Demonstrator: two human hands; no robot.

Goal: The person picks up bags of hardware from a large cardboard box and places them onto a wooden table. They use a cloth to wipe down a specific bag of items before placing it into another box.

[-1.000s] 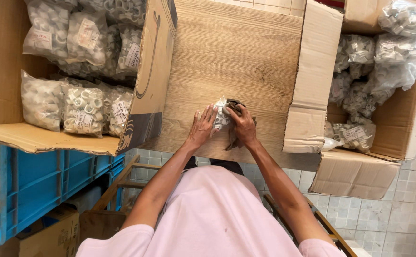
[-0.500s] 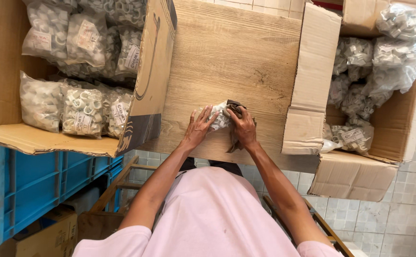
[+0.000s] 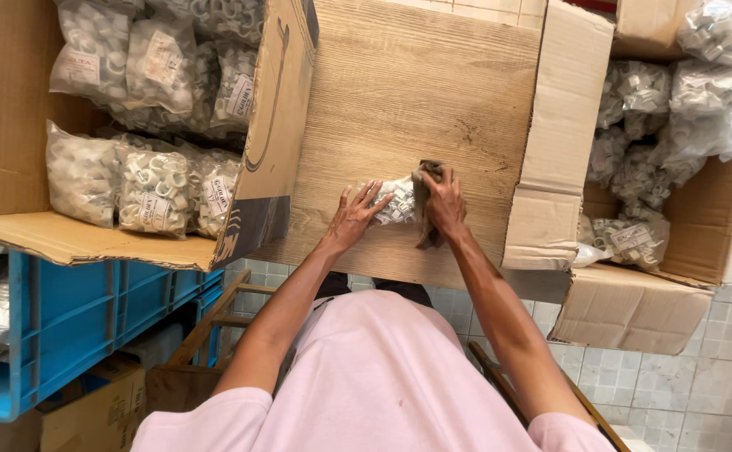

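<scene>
Small clear bag of white plastic ring fittings [image 3: 397, 201] lies on a wooden board [image 3: 416, 92], pinned between a person's two bare hands near the board's front edge. Right hand [image 3: 444, 203] is clenched on a brownish rag [image 3: 425, 180] and presses it against the bag's right end; the rag's tail hangs down past the wrist. Left hand [image 3: 354, 218] lies flat with fingers spread, fingertips resting on the bag's left end, grasping nothing. Bag's long side runs left to right between the hands, touching both about equally. To the left, an open cardboard box [image 3: 14, 125] holds many similar filled bags, above a blue plastic crate [image 3: 73, 310]. To the right, a second cardboard box [image 3: 701, 218] holds more such bags. Below is a tiled floor [image 3: 692, 393].
</scene>
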